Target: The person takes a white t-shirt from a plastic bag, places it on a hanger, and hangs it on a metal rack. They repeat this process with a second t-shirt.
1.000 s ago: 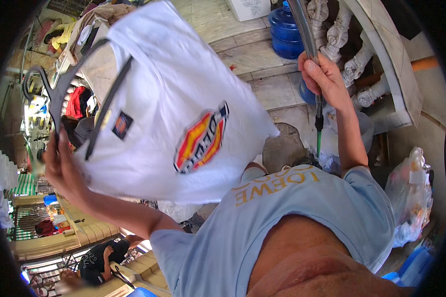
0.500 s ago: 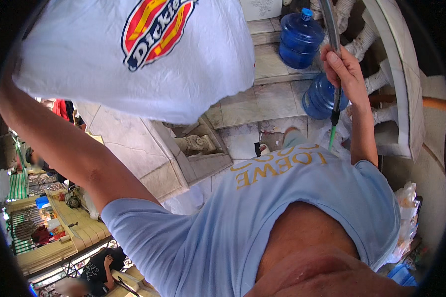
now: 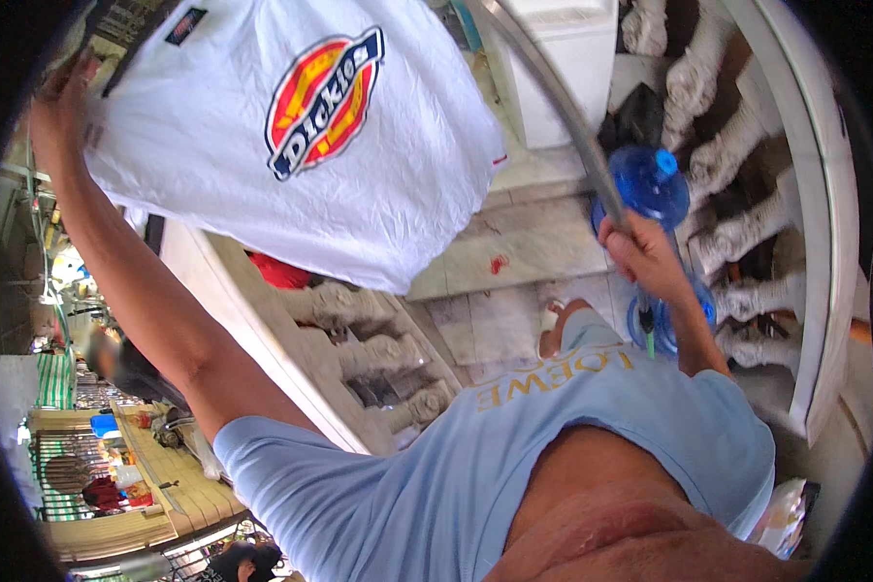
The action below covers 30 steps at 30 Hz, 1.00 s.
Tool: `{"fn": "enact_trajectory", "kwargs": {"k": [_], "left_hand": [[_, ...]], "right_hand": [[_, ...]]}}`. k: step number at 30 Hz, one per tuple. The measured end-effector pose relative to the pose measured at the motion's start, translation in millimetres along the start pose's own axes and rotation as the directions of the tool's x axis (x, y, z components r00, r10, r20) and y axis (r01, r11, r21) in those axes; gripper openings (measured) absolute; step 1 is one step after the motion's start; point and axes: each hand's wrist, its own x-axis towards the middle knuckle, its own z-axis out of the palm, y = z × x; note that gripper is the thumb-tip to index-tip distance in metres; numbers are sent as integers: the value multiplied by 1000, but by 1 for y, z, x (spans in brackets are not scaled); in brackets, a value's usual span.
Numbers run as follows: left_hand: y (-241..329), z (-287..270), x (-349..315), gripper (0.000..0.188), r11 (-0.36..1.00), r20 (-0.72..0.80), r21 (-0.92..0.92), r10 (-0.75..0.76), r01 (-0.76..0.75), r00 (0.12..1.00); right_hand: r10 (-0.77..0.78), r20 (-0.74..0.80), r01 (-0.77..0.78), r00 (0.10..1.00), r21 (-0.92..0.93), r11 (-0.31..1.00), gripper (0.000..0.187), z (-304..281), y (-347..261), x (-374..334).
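Note:
A white T-shirt (image 3: 218,145) with a red, yellow and dark blue chest print hangs spread across the upper left. My left hand (image 3: 65,102) is raised at its shoulder edge, fingers closed there, though dim light blurs the fingertips. Gripped in my right hand (image 3: 643,257) is a grey metal pole (image 3: 553,92), slanting from the top of the view toward my body. Below that hand the pole has a black joint and a green end, close to my light blue shirt (image 3: 436,456).
Marble steps (image 3: 543,238) lie ahead, with two blue water jugs (image 3: 647,184) by the right balusters (image 3: 718,160). A white bin-like box (image 3: 567,82) stands farther up. A stone handrail (image 3: 829,242) curves along the right. People (image 3: 131,369) are at the lower left.
The T-shirt now shows its collar label and more of its front. My right hand sits lower and further left in view, and the pole leans more to the left. The whole view has shifted.

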Motion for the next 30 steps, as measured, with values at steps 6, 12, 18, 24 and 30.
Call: {"fn": "enact_trajectory", "kwargs": {"k": [6, 12, 18, 24, 30], "left_hand": [[-21, 85, 83, 46, 994, 31, -99, -37, 40, 999], [-47, 142, 111, 44, 975, 101, 51, -220, 216, 970], [-78, 227, 161, 42, 985, 72, -59, -157, 161, 985], [-118, 291, 216, 41, 980, 114, -87, -167, 178, 979], [-141, 347, 266, 36, 975, 151, -47, -208, 217, 966]], "right_hand": [[19, 205, -54, 978, 167, 984, 19, 8, -18, 136], [13, 282, -74, 959, 209, 975, 21, 27, -3, 207], [74, 188, -89, 979, 72, 993, 25, 34, -2, 306], [183, 128, -186, 975, 17, 982, 25, 40, -43, 372], [16, 60, -10, 998, -93, 996, 20, 42, -68, 419]]}}
